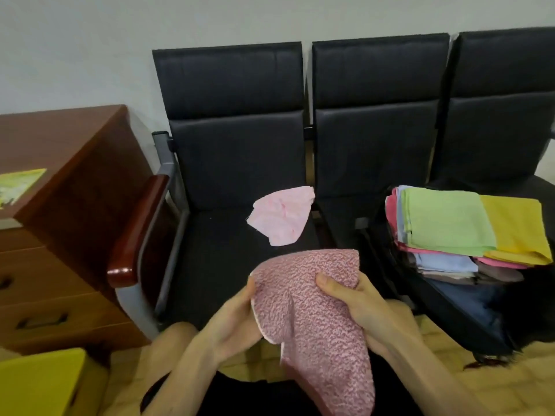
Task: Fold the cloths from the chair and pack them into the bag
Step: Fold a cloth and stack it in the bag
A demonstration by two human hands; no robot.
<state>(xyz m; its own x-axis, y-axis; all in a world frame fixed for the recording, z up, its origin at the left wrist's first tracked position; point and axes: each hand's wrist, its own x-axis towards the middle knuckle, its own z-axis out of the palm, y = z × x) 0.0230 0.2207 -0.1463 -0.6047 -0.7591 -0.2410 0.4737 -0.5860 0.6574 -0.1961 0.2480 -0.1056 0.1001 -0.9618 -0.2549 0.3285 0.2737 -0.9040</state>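
Both my hands grip the mottled pink cloth (312, 319): left hand (237, 319), right hand (357, 298). A pale pink cloth (280, 214) lies crumpled on the chair (228, 163).

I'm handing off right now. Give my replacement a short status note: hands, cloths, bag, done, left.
Left hand and right hand: both grip the textured pink cloth, not yet folded.
Light pink cloth: crumpled on the left chair seat.
Folded stack: piled on the open dark bag on the next seat.
Left: fold the held cloth, then the light pink one, and add both to the bag.
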